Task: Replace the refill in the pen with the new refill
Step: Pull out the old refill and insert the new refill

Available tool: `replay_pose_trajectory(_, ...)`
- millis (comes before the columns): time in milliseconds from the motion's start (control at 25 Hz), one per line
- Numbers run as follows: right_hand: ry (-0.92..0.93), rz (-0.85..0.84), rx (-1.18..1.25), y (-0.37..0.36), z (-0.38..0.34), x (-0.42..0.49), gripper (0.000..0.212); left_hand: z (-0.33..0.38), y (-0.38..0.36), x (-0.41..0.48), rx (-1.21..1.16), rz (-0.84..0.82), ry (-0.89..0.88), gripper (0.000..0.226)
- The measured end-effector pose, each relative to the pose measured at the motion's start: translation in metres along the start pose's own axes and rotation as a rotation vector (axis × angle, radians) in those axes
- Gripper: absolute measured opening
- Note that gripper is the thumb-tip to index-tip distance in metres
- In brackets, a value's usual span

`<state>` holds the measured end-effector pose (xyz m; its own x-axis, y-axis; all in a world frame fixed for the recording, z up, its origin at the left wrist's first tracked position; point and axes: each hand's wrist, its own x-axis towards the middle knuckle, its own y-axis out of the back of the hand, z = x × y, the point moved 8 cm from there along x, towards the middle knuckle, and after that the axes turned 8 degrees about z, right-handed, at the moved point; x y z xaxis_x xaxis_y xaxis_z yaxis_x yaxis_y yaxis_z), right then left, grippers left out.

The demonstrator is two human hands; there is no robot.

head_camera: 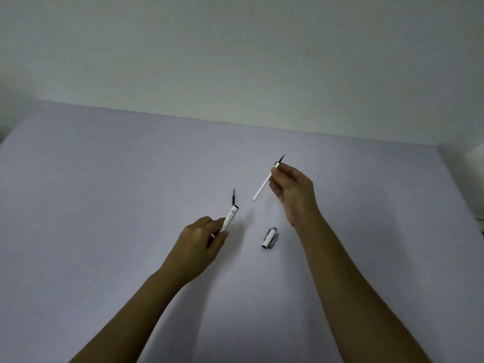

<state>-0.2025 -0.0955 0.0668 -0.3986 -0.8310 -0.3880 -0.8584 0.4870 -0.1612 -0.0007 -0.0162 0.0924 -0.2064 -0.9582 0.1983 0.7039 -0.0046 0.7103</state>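
While both hands hover above the pale lilac counter point(104, 205), the left hand point(201, 242) is closed around a white cylindrical pen barrel point(230, 218), tilted, open end up. A thin dark refill point(233, 196) pokes out of that end. Right hand point(290, 189) pinches a slim white refill with dark tip point(264, 186), slanted, tip pointing away, apart from the barrel. Between the two wrists, nearer the right, a white pen cap with grey clip point(270, 238) lies on the counter.
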Motion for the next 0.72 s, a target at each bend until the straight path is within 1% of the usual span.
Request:
replay_pose_trajectory(80, 0.027, -0.03, 0.093, 0.006, -0.022, -0.018, 0.013, 0.012, -0.001, 0.005, 0.009, -0.026, -0.01, 0.015)
replay_pose_trajectory(160, 0.053, -0.056, 0.107, 0.008, -0.036, -0.032, 0.014, 0.024, 0.0, 0.009, 0.014, -0.043, -0.024, 0.017)
replay_pose_trajectory(280, 0.079, -0.087, 0.085, 0.01, -0.048, -0.048, 0.014, 0.039, 0.004, 0.01, 0.015, -0.055, -0.053, 0.02)
replay_pose_trajectory(560, 0.105, -0.132, 0.068, 0.009, -0.052, -0.07, 0.014, 0.054, 0.017, 0.002, 0.053, -0.053, -0.103, 0.02)
replay_pose_trajectory(720, 0.093, -0.214, -0.028, 0.001, -0.045, -0.084, 0.01, 0.057, 0.026, 0.0, 0.054, 0.012, -0.096, 0.022)
